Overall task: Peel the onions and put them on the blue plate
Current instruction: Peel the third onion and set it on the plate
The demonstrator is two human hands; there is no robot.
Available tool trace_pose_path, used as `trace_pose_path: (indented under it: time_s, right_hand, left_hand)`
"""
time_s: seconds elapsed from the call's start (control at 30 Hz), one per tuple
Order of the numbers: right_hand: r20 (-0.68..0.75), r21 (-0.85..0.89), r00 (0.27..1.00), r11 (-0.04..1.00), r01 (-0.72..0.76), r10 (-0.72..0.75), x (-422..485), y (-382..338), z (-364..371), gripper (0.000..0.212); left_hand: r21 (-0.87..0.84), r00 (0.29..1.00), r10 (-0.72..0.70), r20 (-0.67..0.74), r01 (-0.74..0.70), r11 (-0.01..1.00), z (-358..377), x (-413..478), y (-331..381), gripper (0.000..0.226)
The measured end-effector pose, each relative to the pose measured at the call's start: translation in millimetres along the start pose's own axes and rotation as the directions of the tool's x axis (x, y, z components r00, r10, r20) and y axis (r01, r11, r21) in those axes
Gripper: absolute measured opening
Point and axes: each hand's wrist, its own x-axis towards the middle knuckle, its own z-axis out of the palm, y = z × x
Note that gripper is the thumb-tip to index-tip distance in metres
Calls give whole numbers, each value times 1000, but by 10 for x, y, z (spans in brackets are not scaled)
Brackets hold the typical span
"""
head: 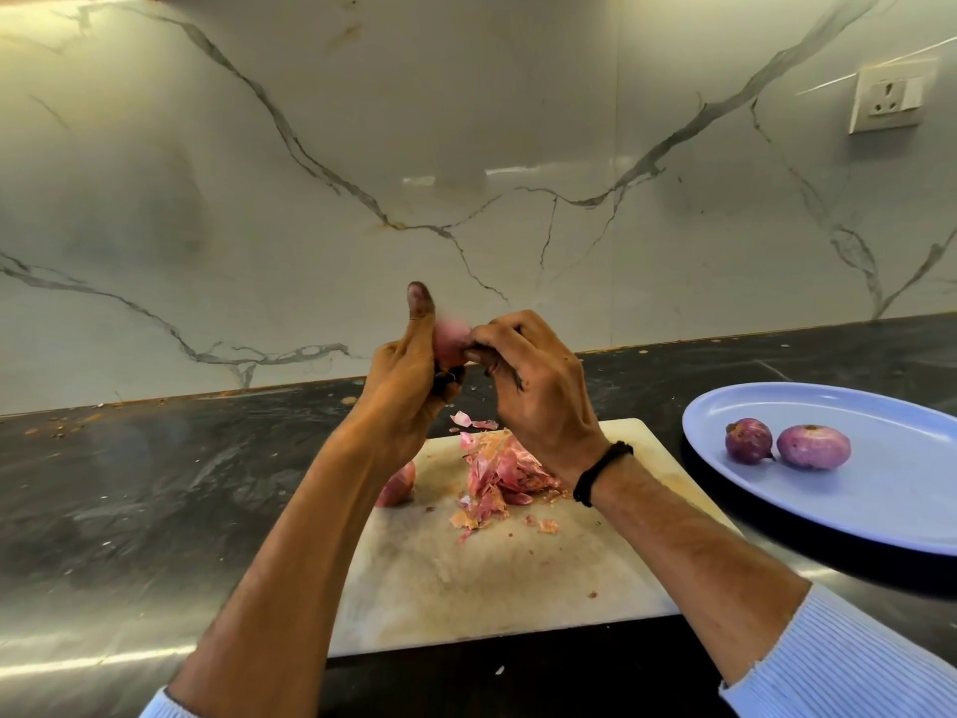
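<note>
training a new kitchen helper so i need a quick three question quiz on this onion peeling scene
1. How many peeled purple onions lie on the oval blue plate?
2. True or false: the pile of pink onion skins sits on the white rectangular cutting board.
3. What do the left hand and right hand hold between them? A) a knife B) a small pink onion C) a spoon
Key: 1) two 2) true 3) B
</note>
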Motion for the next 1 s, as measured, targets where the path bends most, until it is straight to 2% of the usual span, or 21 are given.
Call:
trace_pose_path:
  time_s: [0.1,0.23,0.47,0.67,0.77,1.0]
  right_hand:
    - [-16,-7,999,999,-38,38,8,18,-6,15]
    - [-16,-3,996,996,-85,85,-17,10,18,14]
    - [-14,-12,981,981,-192,192,-12,76,24,18]
    - [55,29,984,985,-169,167,-10,26,-8,45]
    - [85,87,989,988,-127,120,2,14,5,49]
    - [101,87,994,995,-55,46,-9,41,20,53]
  left_hand:
    - [4,999,2,38,-2,1000,28,-22,13,50]
    - [-43,1000,26,17,-25,999,48,-12,6,43]
    - [-103,997,9,-77,-17,995,19,16,59,48]
    - [-85,998,24,-58,-29,996,30,-24,60,44]
    - [-44,998,25,-61,-28,999,10,-7,41,48]
    - [30,997,51,-52,-49,998,25,-35,42,59]
